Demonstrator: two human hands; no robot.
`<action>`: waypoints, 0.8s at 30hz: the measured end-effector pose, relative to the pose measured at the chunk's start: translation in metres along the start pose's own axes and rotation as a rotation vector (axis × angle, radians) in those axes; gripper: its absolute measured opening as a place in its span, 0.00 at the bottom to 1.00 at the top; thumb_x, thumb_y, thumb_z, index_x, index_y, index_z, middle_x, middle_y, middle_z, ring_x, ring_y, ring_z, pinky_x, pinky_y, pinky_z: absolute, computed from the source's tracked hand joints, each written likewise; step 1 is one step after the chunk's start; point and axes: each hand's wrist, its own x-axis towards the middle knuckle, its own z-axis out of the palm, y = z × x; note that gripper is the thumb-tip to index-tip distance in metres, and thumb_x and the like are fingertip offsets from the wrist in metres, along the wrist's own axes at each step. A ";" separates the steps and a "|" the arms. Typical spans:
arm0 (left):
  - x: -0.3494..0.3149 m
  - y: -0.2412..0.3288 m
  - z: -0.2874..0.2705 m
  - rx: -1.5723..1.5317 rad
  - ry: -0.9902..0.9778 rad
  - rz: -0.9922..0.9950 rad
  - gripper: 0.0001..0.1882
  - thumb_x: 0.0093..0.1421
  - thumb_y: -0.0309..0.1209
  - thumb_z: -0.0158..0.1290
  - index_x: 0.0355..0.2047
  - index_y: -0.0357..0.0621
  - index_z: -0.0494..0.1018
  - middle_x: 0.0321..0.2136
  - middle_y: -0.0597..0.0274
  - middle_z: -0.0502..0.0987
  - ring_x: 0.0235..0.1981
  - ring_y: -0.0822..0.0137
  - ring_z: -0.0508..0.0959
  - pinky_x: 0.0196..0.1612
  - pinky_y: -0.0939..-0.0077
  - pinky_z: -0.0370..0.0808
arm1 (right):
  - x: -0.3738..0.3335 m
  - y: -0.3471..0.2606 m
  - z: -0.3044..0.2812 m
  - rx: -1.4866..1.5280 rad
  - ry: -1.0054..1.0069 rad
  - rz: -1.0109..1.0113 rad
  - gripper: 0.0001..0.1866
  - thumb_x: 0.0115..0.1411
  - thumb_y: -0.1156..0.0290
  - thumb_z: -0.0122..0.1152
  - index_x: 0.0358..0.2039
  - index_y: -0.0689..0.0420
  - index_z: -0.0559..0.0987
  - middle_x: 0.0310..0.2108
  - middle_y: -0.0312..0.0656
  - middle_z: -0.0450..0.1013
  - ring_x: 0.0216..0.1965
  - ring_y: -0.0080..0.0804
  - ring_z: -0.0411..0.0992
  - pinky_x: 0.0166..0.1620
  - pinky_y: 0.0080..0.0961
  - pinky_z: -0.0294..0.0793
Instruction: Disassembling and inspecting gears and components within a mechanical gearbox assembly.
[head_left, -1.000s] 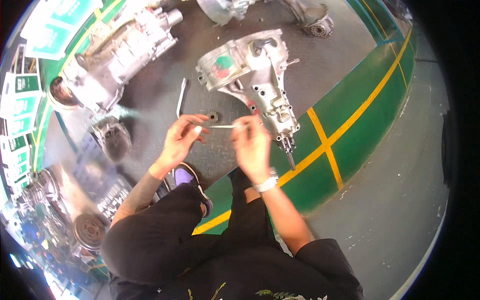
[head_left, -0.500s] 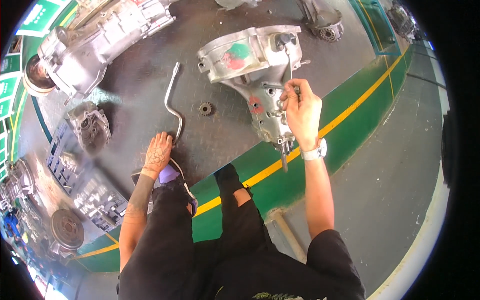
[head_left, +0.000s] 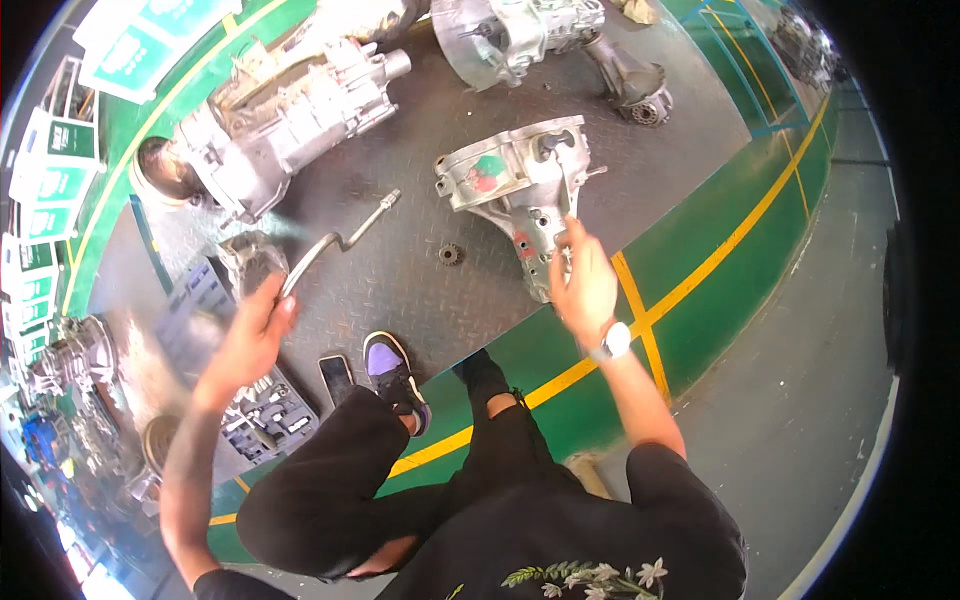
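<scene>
My left hand (head_left: 250, 335) is raised off the floor plate and closed round the end of a bent steel speed brace (head_left: 340, 240). The brace's socket end points away to the right. My right hand (head_left: 585, 285) is at the right side of a silver gearbox housing (head_left: 540, 195) marked with red and green paint. Its index finger and thumb are apart at the housing's narrow lower part, and no tool shows between them. The hand hides part of that end. A small gear (head_left: 451, 254) lies on the plate between the brace and the housing.
A large gearbox (head_left: 285, 135) lies at the far left, and another casing (head_left: 510, 40) at the back. An open socket set (head_left: 265, 415) and a phone (head_left: 336, 380) lie near my shoe (head_left: 388, 362). The metal plate (head_left: 420, 320) borders a green floor strip with yellow lines.
My left hand has lifted the speed brace from the plate and swung it left. My right hand has moved down along the housing. My head view has shifted.
</scene>
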 end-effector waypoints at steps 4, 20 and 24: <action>-0.030 0.108 0.060 -0.898 -0.295 -0.111 0.03 0.66 0.28 0.38 0.36 0.44 0.61 0.26 0.67 0.64 0.26 0.74 0.65 0.30 0.79 0.65 | -0.029 -0.094 -0.063 0.416 -0.127 -0.644 0.21 0.49 0.61 0.61 0.45 0.51 0.73 0.42 0.39 0.72 0.42 0.35 0.69 0.44 0.33 0.70; 0.093 0.211 0.246 -0.307 1.352 0.605 0.18 0.46 0.21 0.61 0.36 0.39 0.65 0.30 0.53 0.70 0.28 0.56 0.72 0.31 0.69 0.69 | 0.054 -0.041 -0.192 1.655 0.387 0.162 0.28 0.50 0.42 0.42 0.07 0.50 0.52 0.07 0.29 0.43 0.12 0.21 0.36 0.21 0.25 0.34; 0.135 0.219 0.238 -0.787 0.925 0.703 0.16 0.51 0.28 0.60 0.18 0.37 0.62 0.15 0.53 0.63 0.16 0.55 0.63 0.20 0.65 0.60 | 0.072 -0.036 -0.184 1.627 0.367 0.137 0.26 0.48 0.44 0.42 0.07 0.49 0.52 0.07 0.31 0.42 0.13 0.21 0.35 0.21 0.24 0.35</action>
